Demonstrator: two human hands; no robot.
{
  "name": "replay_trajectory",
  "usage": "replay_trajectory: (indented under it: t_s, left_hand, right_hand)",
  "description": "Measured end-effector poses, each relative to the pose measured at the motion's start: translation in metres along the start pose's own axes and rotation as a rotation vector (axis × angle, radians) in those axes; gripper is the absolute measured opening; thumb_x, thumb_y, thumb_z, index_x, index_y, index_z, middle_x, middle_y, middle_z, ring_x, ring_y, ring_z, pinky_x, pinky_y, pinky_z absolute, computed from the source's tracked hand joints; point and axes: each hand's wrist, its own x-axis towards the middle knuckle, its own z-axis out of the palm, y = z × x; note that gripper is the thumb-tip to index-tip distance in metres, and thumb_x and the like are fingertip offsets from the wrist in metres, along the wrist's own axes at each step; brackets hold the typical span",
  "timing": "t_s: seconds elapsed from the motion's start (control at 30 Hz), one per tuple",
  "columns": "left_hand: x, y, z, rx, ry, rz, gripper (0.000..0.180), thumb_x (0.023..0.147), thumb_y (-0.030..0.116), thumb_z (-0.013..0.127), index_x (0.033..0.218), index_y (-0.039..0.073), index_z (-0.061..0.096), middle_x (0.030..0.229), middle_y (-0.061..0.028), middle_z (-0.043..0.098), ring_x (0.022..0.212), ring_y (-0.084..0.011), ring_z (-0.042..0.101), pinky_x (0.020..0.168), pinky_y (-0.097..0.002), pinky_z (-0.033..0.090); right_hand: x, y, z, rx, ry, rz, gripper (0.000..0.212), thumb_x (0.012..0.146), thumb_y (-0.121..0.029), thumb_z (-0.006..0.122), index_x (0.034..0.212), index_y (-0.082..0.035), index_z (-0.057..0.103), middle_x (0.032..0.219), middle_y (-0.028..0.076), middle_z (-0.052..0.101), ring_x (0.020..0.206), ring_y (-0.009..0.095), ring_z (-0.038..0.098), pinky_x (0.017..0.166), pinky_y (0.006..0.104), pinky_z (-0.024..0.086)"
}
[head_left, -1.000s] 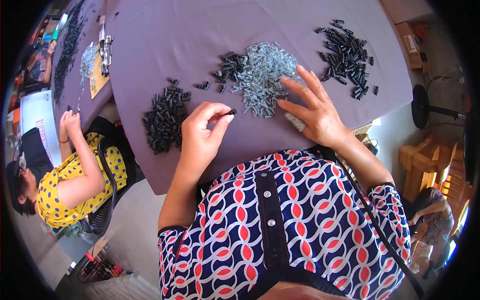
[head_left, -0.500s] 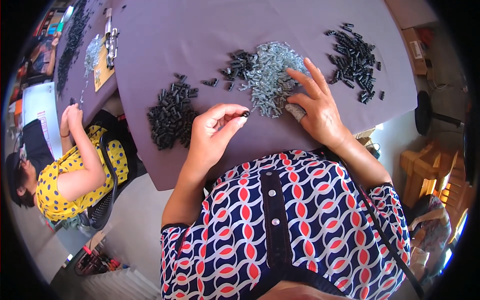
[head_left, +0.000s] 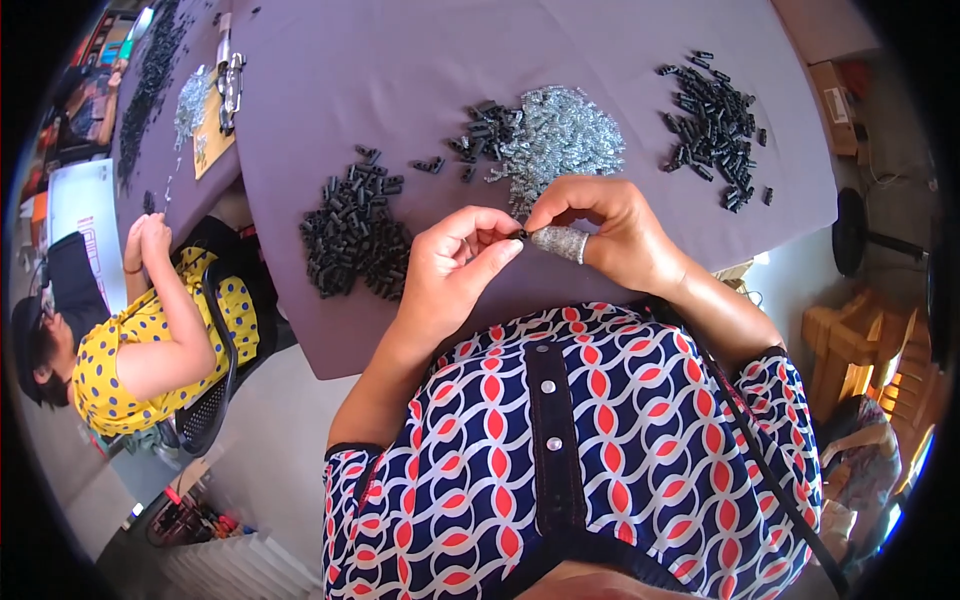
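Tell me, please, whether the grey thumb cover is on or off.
On: the grey cover wraps the thumb of the right hand.

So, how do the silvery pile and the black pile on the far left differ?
Colour: the silvery pile is pale and shiny; the black pile is dark.
Pieces: the silvery pile's look fine and coil-like, the black pile's chunkier.
Place: the silvery pile adjoins a smaller black cluster, while the black pile sits farther left.
Shared: both are heaps of many small parts on the purplish cloth.
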Motion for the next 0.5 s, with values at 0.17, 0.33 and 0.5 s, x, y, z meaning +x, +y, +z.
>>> replay_trajectory:
  t_s: [0.17,0.33,0.5]
  left_hand:
    - [0.002,-0.008,-0.003,0.145,0.011,0.058,0.015,0.090,-0.001,0.070,0.104,-0.003,0.068,0.096,-0.0032,0.066,0.086,-0.0087,0.062,0.078,-0.0235,0.049]
    - [0.005,-0.008,-0.003,0.213,0.009,0.094,0.015,0.088,0.000,0.071,0.103,-0.002,0.068,0.095,-0.0053,0.066,0.085,-0.0111,0.063,0.077,-0.0250,0.050]
    - [0.006,-0.004,-0.003,0.291,-0.027,0.168,0.015,0.087,-0.002,0.071,0.102,-0.002,0.068,0.094,-0.0060,0.065,0.084,-0.0122,0.063,0.077,-0.0253,0.050]
  right_hand:
    - [0.000,0.005,0.000,0.097,-0.041,0.092,0.010,0.089,0.002,0.070,0.099,0.001,0.069,0.099,0.004,0.066,0.095,0.012,0.064,0.085,0.0264,0.051]
    - [0.000,0.004,-0.003,0.085,-0.057,0.082,0.010,0.089,0.004,0.068,0.099,0.001,0.069,0.099,0.003,0.066,0.095,0.012,0.064,0.085,0.0263,0.051]
    - [-0.001,0.008,-0.001,0.124,-0.052,0.087,0.009,0.089,0.002,0.070,0.099,0.001,0.069,0.098,0.003,0.066,0.094,0.011,0.064,0.084,0.0259,0.051]
